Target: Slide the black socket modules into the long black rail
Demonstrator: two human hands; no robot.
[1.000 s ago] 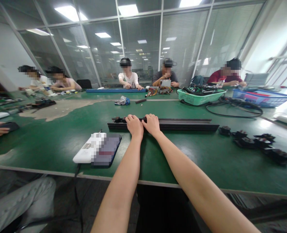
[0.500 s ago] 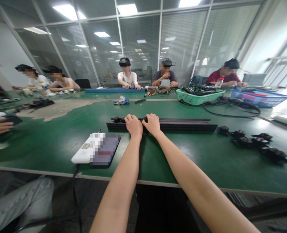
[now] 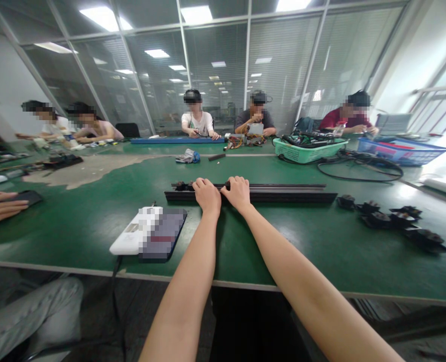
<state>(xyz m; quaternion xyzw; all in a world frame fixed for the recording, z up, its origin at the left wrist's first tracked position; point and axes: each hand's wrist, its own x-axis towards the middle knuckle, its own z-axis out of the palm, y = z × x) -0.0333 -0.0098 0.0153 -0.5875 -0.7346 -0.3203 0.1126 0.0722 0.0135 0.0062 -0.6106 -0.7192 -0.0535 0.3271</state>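
Observation:
A long black rail (image 3: 291,196) with a slotted channel lies across the green table in front of me. My left hand (image 3: 208,196) is closed over it left of its middle, fingers curled across the far side. Beside those fingers, a cluster of small black parts (image 3: 183,186) sits in the rail's left end. Just to the right, my right hand (image 3: 239,193) bends its fingers over the same rail. A small black part (image 3: 227,186) shows between its thumb and fingers. The fingertips of both hands are hidden behind the rail.
Several loose black parts (image 3: 377,219) lie at the right. Nearer me on the left are a white device (image 3: 130,234) and a dark phone (image 3: 168,234). Farther back stand a green basket (image 3: 309,151) and a blue basket (image 3: 404,151). Another person's hand (image 3: 0,206) is at far left.
My hands and the rail keep nearly the same place, with only a slight shift of the view. At far left, another person's hand has moved right and down with a dark flat piece.

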